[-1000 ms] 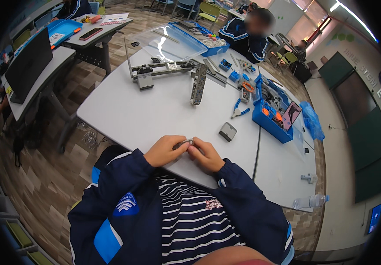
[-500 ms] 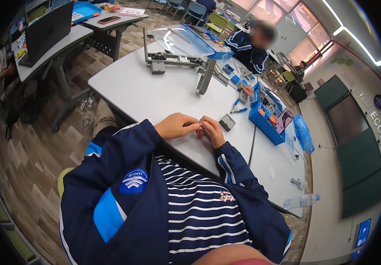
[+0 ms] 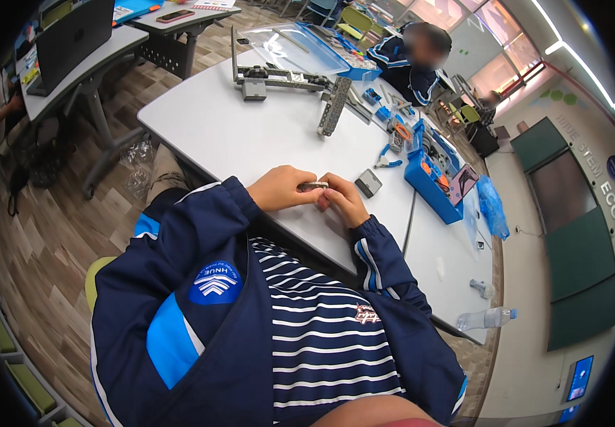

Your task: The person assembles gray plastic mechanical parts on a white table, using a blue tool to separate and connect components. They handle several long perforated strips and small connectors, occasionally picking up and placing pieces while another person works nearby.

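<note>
Fingers (image 3: pixel 306 186) of both hands pinched on a small grey part (image 3: pixel 314 186), held between the hands just above the near edge of the white table (image 3: pixel 250 135). Left hand (image 3: pixel 279 188) closed on the part's left end; right hand (image 3: pixel 343 199) closed on its right end, fingertips nearly meeting. Exact shape of the part not discernible. Dark block (image 3: pixel 368 183) flat on the table just beside the right hand. Blue pliers (image 3: pixel 387 158) farther out, near the blue parts tray (image 3: pixel 435 181). Perforated grey beam (image 3: pixel 334 107) tilted upright at mid-table, near a long metal assembly (image 3: pixel 279 75). Clear lid (image 3: pixel 296 48) at the far edge. Plastic bottle (image 3: pixel 487 318) lying on its side at the right. Seated person (image 3: pixel 414 60) across the table.
</note>
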Demonstrator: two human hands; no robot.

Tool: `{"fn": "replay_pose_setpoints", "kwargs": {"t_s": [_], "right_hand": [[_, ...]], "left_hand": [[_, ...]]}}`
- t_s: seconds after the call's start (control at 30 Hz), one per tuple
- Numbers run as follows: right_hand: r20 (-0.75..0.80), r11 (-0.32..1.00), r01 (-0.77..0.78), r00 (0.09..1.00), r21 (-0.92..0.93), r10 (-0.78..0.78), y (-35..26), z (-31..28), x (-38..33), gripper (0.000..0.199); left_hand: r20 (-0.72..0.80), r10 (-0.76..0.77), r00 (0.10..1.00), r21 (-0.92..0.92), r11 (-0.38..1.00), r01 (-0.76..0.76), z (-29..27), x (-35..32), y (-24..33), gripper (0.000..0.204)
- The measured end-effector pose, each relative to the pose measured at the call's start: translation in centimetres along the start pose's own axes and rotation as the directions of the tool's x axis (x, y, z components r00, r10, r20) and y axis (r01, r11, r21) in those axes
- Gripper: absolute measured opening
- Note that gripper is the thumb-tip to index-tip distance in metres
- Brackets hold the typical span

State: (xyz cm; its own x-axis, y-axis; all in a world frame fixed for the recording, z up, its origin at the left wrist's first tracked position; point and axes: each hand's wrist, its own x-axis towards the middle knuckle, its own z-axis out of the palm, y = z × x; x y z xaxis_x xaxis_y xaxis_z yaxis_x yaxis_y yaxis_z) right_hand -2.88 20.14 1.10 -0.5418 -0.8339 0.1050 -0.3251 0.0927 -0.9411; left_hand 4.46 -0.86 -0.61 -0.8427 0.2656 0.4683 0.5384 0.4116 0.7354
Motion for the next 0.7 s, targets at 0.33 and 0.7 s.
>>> {"fn": "replay_pose_setpoints", "kwargs": {"t_s": [0.33, 0.7], "right_hand": [[-0.08, 0.92, 0.031, 0.995, -0.39, -0.068, -1.8, 0.8, -0.3, 0.019], [-0.181, 0.894, 0.01, 0.978, -0.449, -0.102, -2.4, 1.9, -0.5, 0.018]], "left_hand": [[-0.061, -0.031, 0.998, 0.178, 0.983, 0.042, 0.3, -0.1, 0.1, 0.04], [-0.126, -0.04, 0.991, 0.212, 0.975, 0.066, 0.4, -0.3, 0.5, 0.041]]}}
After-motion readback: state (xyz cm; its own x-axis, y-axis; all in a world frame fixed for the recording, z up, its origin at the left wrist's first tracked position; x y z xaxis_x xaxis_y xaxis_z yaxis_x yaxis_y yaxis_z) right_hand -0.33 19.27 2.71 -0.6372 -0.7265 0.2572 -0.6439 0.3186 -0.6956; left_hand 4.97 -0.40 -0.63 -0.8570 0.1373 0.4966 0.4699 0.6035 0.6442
